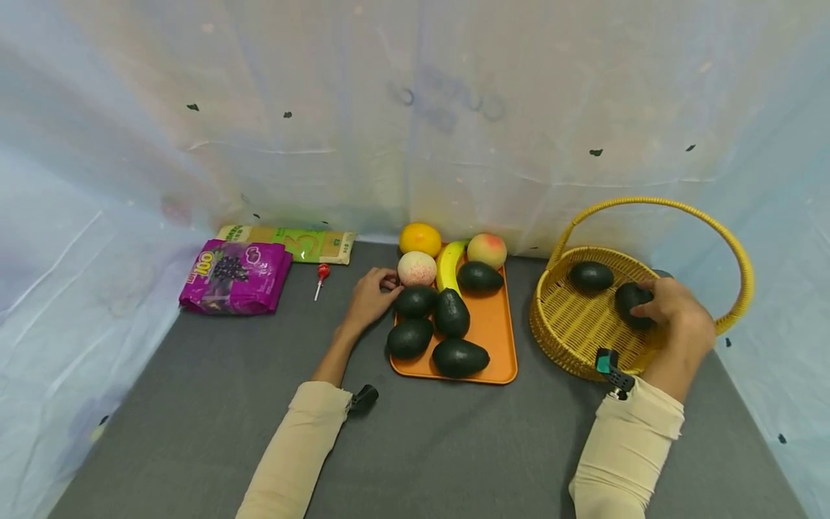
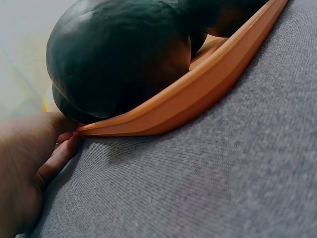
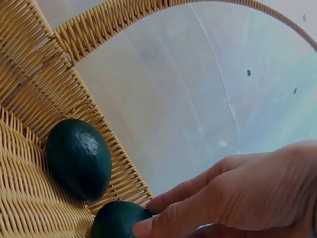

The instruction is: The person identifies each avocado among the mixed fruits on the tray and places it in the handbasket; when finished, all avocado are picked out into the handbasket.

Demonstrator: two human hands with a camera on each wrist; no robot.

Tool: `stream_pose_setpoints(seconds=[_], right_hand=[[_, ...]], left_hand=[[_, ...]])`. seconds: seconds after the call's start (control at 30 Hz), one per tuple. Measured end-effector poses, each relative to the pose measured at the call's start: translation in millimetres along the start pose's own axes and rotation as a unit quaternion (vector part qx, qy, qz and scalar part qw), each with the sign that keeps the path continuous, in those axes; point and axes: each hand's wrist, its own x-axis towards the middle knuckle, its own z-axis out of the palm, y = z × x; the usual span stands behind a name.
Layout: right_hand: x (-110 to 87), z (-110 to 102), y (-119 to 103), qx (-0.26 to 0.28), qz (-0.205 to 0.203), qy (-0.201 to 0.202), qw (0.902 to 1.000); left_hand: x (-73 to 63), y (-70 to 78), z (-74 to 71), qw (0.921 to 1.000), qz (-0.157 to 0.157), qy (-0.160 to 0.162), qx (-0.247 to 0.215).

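My right hand reaches over the near right rim of the yellow wicker basket and grips an avocado inside it. In the right wrist view, thumb and fingers lie on either side of that avocado. A second avocado sits in the basket to its left. My left hand holds the left edge of the orange tray, fingertips right at the rim, beside a pale peach and an avocado. Part of the fingers is hidden there.
The tray also bears several avocados, a banana, an orange and a reddish peach. Leftward lie a lollipop, a purple package and a green-brown packet. The basket's tall handle arches up.
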Motion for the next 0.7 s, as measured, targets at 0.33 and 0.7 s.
stream_pose_setpoints(seconds=[0.33,0.7], right_hand=[[-2.9,-4.5,-6.7,-0.008,-0.013,-0.031,0.9994],[-10.3,-13.7,-17.0,-0.025,-0.08,0.0,0.9965]], left_hand=[[-0.1,-2.6,-0.4,1.0,0.0,0.003,-0.003],[1.5,-2.1,-0.6,1.0,0.001,0.002,0.002]])
